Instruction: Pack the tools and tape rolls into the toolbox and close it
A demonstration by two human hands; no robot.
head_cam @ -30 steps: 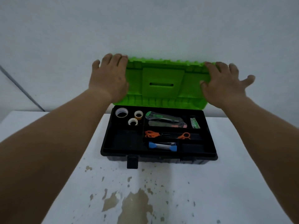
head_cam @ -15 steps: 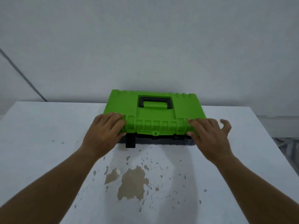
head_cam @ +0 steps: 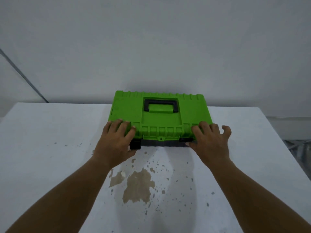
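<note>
The toolbox [head_cam: 159, 122] stands at the far middle of the table with its green lid down over the black base [head_cam: 164, 144]. Its black carry handle [head_cam: 161, 103] lies flat in the lid's recess. The tools and tape rolls are hidden inside. My left hand [head_cam: 116, 143] grips the front left corner, fingers on the lid and thumb beside the black left latch [head_cam: 135, 145], which hangs down. My right hand [head_cam: 210, 143] grips the front right corner the same way, its thumb covering the right latch.
The white table [head_cam: 50, 148] has a patch of chipped paint [head_cam: 138, 187] in front of the toolbox. A plain wall [head_cam: 151, 47] rises right behind the box. The table's right edge [head_cam: 284, 145] drops off beside my right arm.
The green lid swung from upright down onto the base and hid the contents. Both hands came down with it to the front corners, and the thumbs have settled by the latches.
</note>
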